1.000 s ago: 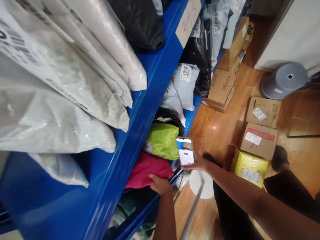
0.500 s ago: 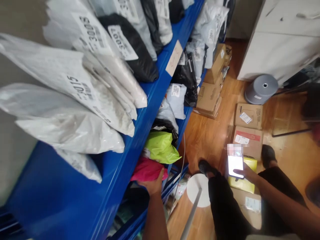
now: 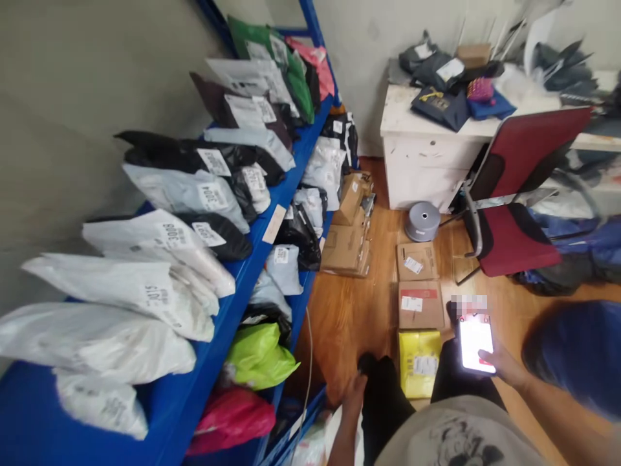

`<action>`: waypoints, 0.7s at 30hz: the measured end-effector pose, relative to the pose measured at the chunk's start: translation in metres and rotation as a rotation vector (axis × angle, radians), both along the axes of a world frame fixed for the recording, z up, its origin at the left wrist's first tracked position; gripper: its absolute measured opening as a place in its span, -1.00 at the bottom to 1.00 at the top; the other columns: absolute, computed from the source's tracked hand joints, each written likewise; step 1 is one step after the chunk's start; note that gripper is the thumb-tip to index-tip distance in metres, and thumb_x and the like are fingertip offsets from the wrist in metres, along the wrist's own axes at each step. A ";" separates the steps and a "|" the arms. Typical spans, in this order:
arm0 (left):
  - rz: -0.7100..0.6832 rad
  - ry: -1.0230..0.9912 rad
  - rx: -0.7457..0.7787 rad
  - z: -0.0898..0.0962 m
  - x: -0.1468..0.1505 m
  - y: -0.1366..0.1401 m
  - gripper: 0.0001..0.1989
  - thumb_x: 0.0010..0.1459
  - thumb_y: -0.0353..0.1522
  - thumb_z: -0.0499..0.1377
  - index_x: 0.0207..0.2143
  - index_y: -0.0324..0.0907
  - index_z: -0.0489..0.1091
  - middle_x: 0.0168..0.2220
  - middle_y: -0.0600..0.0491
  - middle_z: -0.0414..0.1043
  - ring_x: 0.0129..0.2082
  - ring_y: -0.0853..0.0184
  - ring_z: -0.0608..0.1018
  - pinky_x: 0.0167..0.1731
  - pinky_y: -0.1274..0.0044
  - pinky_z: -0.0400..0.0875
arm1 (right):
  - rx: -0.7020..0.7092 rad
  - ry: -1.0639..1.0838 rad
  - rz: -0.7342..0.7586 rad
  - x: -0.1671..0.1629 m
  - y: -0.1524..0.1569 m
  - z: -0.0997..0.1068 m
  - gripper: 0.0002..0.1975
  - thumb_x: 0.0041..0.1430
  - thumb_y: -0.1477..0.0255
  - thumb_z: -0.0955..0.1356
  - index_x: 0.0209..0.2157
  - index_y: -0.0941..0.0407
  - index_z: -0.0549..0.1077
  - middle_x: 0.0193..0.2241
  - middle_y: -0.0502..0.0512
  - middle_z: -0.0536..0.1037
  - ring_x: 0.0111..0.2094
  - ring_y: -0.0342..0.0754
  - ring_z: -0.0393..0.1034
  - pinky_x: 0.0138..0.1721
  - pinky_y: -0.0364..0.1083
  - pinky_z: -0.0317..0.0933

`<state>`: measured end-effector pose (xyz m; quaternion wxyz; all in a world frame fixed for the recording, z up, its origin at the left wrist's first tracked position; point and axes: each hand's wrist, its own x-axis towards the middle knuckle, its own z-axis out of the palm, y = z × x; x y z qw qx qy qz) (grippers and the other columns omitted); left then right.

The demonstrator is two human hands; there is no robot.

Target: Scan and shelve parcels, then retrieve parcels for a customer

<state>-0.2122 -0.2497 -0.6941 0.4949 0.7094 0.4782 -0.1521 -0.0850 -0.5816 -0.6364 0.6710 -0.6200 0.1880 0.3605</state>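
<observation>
Over wooden flooring (image 3: 352, 317), the right hand (image 3: 505, 365) grips a phone (image 3: 473, 340); left hand's (image 3: 356, 388) closure unclear.

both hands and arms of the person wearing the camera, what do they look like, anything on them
The left hand and right hand wear no gloves; no watch or cable shows. The forearms are uncovered. The shirt is light greyish with a dark print.

soft light, slight blur; phone screen (image 3: 474, 342) glares (nearly white).
</observation>
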 end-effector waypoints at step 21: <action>0.125 -0.647 -1.371 0.225 0.270 -0.283 -0.26 0.27 0.13 -0.04 0.41 0.15 -0.04 0.36 -0.15 0.19 0.32 -0.07 0.27 0.12 -0.06 0.23 | 0.191 -0.261 0.156 0.239 -0.076 0.146 -0.68 -0.15 0.28 0.46 -0.28 0.03 0.45 -0.42 -0.04 0.60 -0.41 0.04 0.45 -0.37 -0.06 0.30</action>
